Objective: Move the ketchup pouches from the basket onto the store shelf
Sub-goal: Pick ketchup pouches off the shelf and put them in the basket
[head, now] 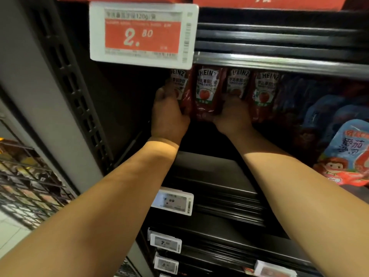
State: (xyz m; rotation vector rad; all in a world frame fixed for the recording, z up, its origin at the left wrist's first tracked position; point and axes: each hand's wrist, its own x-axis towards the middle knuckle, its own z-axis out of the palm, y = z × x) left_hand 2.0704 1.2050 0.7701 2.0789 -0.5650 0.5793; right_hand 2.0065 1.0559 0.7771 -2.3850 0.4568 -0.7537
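Observation:
Several red Heinz ketchup pouches stand upright in a row inside the dark store shelf. My left hand grips the leftmost ketchup pouch from its left side. A second pouch stands between my hands. My right hand holds the lower part of the third pouch. A fourth pouch stands just right of that hand. The basket is out of view.
A large 2.80 price tag hangs on the shelf edge above the pouches. Blue and red sauce pouches fill the shelf's right side. Smaller price tags line the lower shelves. A wire rack stands at left.

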